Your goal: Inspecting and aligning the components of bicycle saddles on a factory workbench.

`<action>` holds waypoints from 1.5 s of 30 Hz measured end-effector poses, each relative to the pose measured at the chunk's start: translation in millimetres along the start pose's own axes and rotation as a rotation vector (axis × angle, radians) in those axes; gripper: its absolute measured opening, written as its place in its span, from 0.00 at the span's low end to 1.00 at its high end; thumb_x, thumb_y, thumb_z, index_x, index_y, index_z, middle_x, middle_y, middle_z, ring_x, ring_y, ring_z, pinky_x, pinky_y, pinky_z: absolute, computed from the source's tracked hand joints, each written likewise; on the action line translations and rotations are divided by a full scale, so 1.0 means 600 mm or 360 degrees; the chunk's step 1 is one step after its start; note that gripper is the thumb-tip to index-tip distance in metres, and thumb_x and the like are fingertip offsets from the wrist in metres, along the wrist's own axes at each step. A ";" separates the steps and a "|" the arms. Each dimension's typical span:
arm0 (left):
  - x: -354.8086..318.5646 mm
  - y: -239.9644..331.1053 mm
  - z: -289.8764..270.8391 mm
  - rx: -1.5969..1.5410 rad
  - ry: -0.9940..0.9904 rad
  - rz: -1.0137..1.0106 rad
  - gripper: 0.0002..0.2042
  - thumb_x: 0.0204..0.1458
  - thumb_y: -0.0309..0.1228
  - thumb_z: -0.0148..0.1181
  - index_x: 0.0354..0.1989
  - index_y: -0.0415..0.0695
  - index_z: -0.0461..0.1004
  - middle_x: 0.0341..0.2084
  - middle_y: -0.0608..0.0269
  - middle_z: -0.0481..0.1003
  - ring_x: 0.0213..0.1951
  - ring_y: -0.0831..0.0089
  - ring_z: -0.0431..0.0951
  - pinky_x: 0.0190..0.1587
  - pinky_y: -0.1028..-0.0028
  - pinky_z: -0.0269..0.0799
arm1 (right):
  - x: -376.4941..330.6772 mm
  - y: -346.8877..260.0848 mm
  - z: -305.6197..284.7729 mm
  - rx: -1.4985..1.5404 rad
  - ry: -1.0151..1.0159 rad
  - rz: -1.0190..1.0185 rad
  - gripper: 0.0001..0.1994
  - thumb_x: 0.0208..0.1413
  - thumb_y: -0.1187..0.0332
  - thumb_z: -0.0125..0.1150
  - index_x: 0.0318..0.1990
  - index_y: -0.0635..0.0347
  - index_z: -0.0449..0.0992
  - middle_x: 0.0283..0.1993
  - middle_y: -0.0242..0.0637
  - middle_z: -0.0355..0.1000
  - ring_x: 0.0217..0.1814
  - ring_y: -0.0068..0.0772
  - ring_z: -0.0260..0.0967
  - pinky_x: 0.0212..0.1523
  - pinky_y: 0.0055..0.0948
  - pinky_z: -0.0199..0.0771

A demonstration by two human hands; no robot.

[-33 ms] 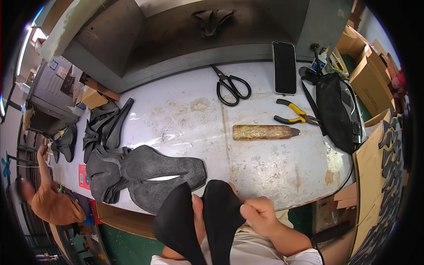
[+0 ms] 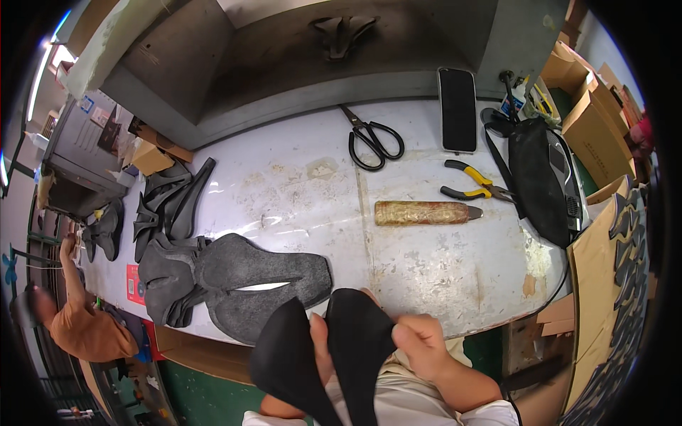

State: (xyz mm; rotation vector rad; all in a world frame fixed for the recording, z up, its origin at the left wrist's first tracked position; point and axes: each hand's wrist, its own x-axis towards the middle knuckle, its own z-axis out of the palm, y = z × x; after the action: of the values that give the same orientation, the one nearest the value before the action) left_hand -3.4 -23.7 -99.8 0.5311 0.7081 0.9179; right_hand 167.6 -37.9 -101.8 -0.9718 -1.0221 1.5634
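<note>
Close to my body, over the table's near edge, I hold a black shoe upper (image 2: pixel 359 341) with two broad lobes. My left hand (image 2: pixel 321 346) is closed on it, its thumb showing in the gap between the lobes; most of that hand is hidden behind the material. At the right lobe's edge, the thumb and fingers of my right hand (image 2: pixel 424 348) pinch the same piece. Just beyond, to the left, flat grey shoe uppers (image 2: pixel 266 267) lie overlapping on the table, the top one with a slit in its middle.
On the white table (image 2: pixel 284 192) lie black-handled scissors (image 2: pixel 375 138), a tape-wrapped knife (image 2: pixel 423 212), yellow-black pliers (image 2: pixel 477 183), a phone (image 2: pixel 457 110) and a black pouch (image 2: pixel 533 177). More dark uppers (image 2: pixel 174 202) stand at left. A metal housing (image 2: pixel 320 82) spans the back. A co-worker (image 2: pixel 92 326) is far left.
The black upper has shifted slightly to the right in my hands. My right hand has turned a little at the edge it pinches.
</note>
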 end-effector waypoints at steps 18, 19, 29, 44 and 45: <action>0.012 0.007 0.061 0.0359 -0.0093 0.0304 0.31 0.53 0.47 0.55 0.60 0.39 0.60 0.56 0.55 0.57 0.60 0.65 0.63 0.64 0.63 0.56 | 0.025 -0.059 -0.018 -0.0404 0.0069 -0.0100 0.10 0.62 0.66 0.58 0.30 0.62 0.73 0.18 0.32 0.67 0.21 0.14 0.62 0.22 0.19 0.61; 0.017 0.006 0.058 0.0329 -0.0036 0.0307 0.31 0.53 0.47 0.55 0.60 0.39 0.60 0.56 0.55 0.57 0.60 0.65 0.63 0.64 0.63 0.56 | 0.022 -0.065 -0.024 -0.0318 0.0010 0.0003 0.10 0.63 0.66 0.57 0.30 0.62 0.73 0.18 0.29 0.65 0.21 0.13 0.60 0.22 0.19 0.60; -0.032 0.024 0.058 0.1012 -0.0103 -0.0139 0.16 0.57 0.34 0.55 0.50 0.37 0.69 0.42 0.60 0.72 0.47 0.70 0.70 0.52 0.69 0.64 | 0.040 -0.071 -0.044 -0.1190 0.0026 -0.0770 0.09 0.62 0.69 0.59 0.30 0.63 0.73 0.16 0.28 0.63 0.19 0.13 0.57 0.19 0.21 0.56; -0.020 0.019 0.031 0.0680 0.0308 0.0115 0.17 0.55 0.36 0.56 0.49 0.39 0.70 0.37 0.60 0.75 0.38 0.73 0.75 0.39 0.74 0.72 | -0.018 -0.042 -0.036 0.0469 -0.0302 0.0770 0.09 0.64 0.66 0.57 0.41 0.64 0.75 0.30 0.22 0.68 0.30 0.09 0.59 0.27 0.15 0.58; -0.021 0.021 0.026 0.0671 0.0323 0.0121 0.17 0.55 0.36 0.56 0.49 0.39 0.70 0.37 0.60 0.75 0.38 0.73 0.75 0.39 0.74 0.72 | -0.021 -0.043 -0.041 0.0455 -0.0268 0.0771 0.09 0.64 0.66 0.57 0.41 0.64 0.75 0.30 0.22 0.68 0.30 0.09 0.59 0.27 0.15 0.58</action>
State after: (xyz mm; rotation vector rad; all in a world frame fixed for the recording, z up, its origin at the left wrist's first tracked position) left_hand -3.6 -29.8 -77.1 0.8490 1.0823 0.9043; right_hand 200.9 -42.7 -84.4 -0.9391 -0.6714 2.1547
